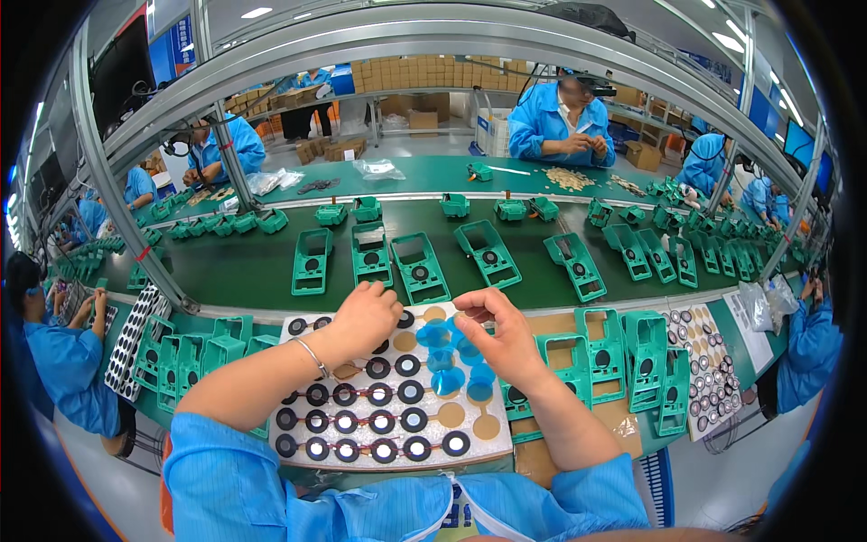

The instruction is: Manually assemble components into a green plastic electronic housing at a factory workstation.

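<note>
A white foam tray [307, 379] lies in front of me, with rows of round black speakers [381, 393] and several bare round hollows. My left hand [366, 318] is over the tray's far side with its fingers curled; what they hold, if anything, is hidden. My right hand [501, 336] is at the tray's far right corner, thumb and forefinger pinched at the upper edge of a translucent blue film of joined round pieces [442, 358]. The film spreads over the hollows on the right. Beyond my hands, a green plastic housing [420, 268] lies on the belt.
More green housings [603, 361] stand right and left of the tray. A dark green conveyor belt [271, 262] carries housings beyond a metal rail. At right lies another foam tray [704, 370] of round parts. A metal frame [433, 63] crosses overhead; co-workers [560, 126] sit opposite and alongside.
</note>
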{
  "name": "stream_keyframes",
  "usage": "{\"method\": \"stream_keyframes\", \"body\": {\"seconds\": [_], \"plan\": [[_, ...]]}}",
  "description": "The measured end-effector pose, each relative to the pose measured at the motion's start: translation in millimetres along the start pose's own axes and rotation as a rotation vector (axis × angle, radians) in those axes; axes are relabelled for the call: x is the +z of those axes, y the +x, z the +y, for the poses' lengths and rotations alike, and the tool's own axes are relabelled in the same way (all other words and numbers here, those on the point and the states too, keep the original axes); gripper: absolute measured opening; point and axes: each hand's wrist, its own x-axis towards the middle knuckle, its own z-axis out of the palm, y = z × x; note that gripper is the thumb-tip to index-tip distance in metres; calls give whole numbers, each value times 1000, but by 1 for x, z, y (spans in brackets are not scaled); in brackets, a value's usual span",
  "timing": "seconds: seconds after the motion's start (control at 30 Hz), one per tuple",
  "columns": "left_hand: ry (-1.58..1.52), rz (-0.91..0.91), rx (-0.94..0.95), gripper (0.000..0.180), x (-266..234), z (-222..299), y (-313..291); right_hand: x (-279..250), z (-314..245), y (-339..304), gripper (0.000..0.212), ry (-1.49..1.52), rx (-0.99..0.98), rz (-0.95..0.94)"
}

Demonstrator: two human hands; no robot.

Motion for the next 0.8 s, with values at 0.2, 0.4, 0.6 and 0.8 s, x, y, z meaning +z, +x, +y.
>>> {"method": "stream_keyframes", "body": {"seconds": [0.2,0.4,0.6,0.8], "plan": [[-744,13,-311,9,9,-30,-10,7,12,2,25,5,-3,-52],[-1342,-203,-574,9,11,-41,-16,24,22,0,31,-113,-65,-116],[-1300,-324,-390,12,-2,-28,-10,43,35,-6,42,-83,47,-130],[-1113,-283,-143,13,-28,-11,5,37,25,-3,32,-79,51,-240]]}}
